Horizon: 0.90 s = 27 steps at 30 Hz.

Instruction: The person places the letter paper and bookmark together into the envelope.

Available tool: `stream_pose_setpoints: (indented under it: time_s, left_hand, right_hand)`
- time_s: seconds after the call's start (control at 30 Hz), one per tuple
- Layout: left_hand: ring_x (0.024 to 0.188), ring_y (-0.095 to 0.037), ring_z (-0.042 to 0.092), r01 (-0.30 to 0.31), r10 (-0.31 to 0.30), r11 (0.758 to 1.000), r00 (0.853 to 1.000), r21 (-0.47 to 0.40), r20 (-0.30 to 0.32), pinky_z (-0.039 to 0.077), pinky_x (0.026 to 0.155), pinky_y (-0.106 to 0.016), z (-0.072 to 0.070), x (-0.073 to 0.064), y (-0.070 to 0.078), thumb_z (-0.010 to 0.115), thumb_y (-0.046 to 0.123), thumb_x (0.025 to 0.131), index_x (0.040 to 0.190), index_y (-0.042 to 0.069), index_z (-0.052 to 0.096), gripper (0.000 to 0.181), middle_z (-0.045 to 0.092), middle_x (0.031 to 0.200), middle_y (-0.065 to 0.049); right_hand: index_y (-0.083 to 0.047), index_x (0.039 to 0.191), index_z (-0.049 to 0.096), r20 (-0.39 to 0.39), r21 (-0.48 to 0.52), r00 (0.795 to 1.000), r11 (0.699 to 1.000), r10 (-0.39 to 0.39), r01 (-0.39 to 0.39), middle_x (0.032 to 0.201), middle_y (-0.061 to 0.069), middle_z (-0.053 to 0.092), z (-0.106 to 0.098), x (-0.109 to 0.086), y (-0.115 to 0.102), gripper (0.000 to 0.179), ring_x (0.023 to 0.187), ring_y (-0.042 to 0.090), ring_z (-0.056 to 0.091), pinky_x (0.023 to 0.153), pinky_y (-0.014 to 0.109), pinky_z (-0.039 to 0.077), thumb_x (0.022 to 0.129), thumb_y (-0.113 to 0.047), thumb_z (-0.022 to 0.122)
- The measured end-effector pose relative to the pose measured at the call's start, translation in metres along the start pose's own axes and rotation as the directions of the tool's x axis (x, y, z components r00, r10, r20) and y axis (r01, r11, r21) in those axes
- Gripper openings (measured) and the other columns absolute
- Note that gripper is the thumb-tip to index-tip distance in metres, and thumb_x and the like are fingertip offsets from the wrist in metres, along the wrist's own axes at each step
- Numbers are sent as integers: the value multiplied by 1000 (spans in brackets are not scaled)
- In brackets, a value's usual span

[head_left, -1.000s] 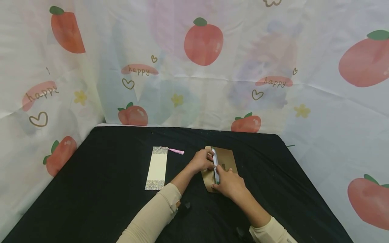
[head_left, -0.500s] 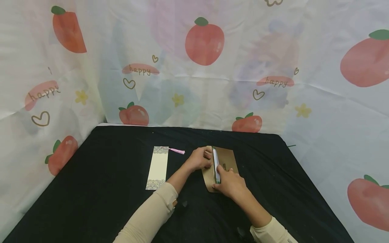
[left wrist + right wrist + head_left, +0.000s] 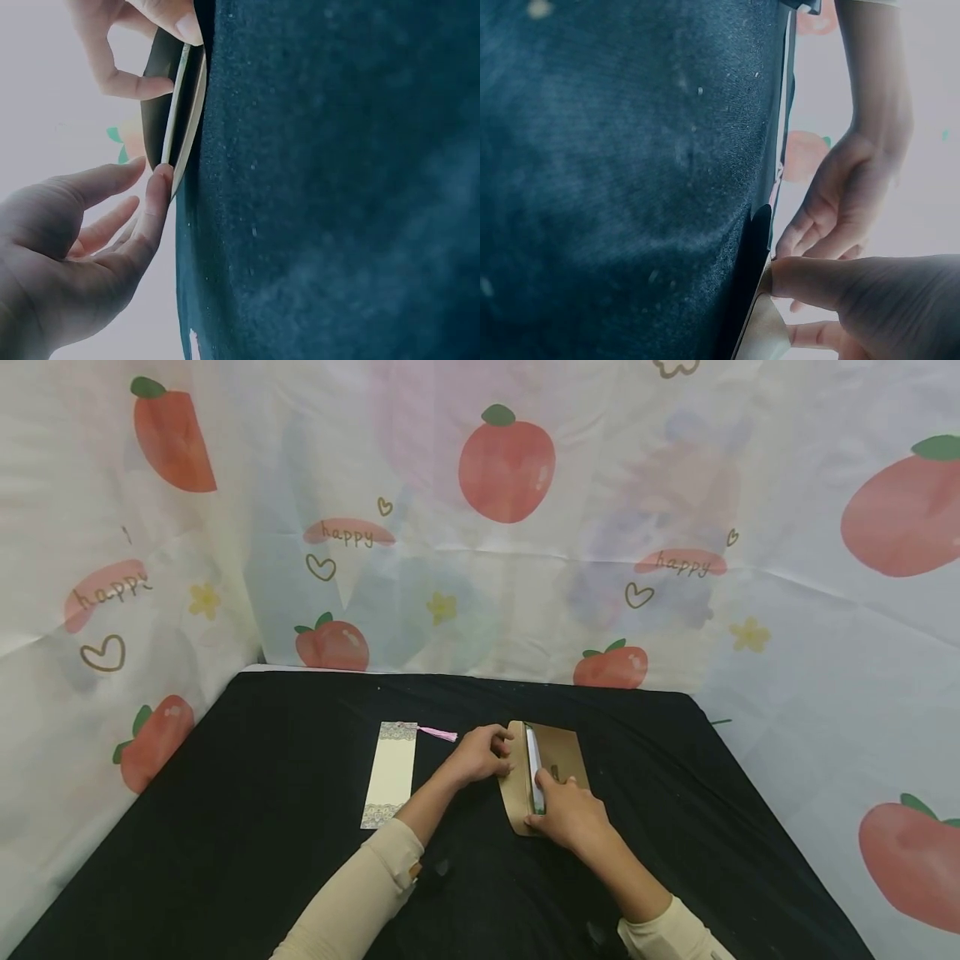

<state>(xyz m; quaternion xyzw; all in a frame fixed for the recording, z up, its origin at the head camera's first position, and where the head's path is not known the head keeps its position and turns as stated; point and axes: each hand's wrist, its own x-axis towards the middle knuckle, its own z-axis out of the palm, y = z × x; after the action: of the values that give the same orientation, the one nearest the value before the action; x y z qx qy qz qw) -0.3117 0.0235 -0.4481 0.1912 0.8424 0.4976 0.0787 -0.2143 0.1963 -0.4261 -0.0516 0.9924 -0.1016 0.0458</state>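
From the head view, the brown envelope (image 3: 546, 774) lies near the middle of the black surface (image 3: 225, 860), and a white card (image 3: 533, 767) with a green edge stands in its open mouth. The right hand (image 3: 570, 814) lies on the near part of the envelope, its fingers curled and pressing at the card. The left hand (image 3: 478, 757) touches the flap side with loosely bent fingers. I judge that the card is being slid in; the next move calls for a steady push along the slot while the flap stays held apart. A second bookmark (image 3: 390, 774) with a pink tassel (image 3: 437, 733) lies apart, to the left. The backdrop (image 3: 750, 485) carries the word "happy" several times (no brand is readable).

In the left wrist view, the left hand (image 3: 82, 240) has spread, nearly straight fingers (image 3: 156, 202), one tip on the envelope (image 3: 171, 112) edge.

In the right wrist view, the right hand (image 3: 870, 300) presses a fingertip on the envelope (image 3: 761, 334) edge.
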Motion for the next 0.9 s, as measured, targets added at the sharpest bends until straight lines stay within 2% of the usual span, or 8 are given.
stream_pose_setpoints:
  time_s: [0.17, 0.4, 0.6, 0.73, 0.9]
  left_hand:
    - [83, -18, 63, -4, 4, 1000, 1000, -4, 11, 53, 72, -30, -5, -7, -1, 81, -5, 85, 131, -3, 64, 49, 69, 105, -13]
    - [79, -19, 66, -37, 37, 999, 999, -6, 20, 53, 71, -33, -21, -21, 3, 79, -4, 86, 130, -3, 64, 47, 70, 105, -14]
    - [78, -19, 69, -60, 63, 997, 997, -43, 49, 56, 70, -32, -35, -33, 5, 77, -5, 88, 130, -5, 63, 44, 69, 107, -16]
    - [79, -20, 71, -73, 75, 997, 996, -34, 57, 57, 72, -34, -46, -40, 3, 76, -5, 89, 130, -5, 62, 43, 67, 111, -20]
    - [84, -22, 70, -44, 46, 999, 998, -30, 45, 58, 76, -37, -67, -52, -5, 74, -5, 91, 132, -4, 62, 43, 65, 114, -21]
  right_hand:
    - [-12, 127, 57, 10, 1, 1000, 1000, 8, -8, 97, 18, 61, 0, 0, 0, 58, 75, 33, 60, 59, 49, 48, 84, -36, 87]
    - [-12, 128, 56, 13, 6, 1000, 1000, 7, -7, 98, 18, 61, 0, 0, -1, 59, 77, 33, 60, 61, 50, 49, 84, -36, 87]
    - [-12, 129, 56, 17, 1, 1000, 1000, 15, -15, 98, 19, 61, 0, 0, 0, 59, 79, 34, 61, 63, 53, 50, 84, -36, 87]
    - [-12, 128, 57, 10, 5, 1000, 1000, 12, -12, 98, 18, 61, 0, -1, 0, 58, 79, 34, 61, 63, 53, 50, 84, -35, 87]
    - [-12, 126, 57, -5, 9, 1000, 1000, -6, 7, 96, 16, 61, 0, -2, 0, 57, 77, 32, 60, 61, 52, 49, 84, -35, 87]
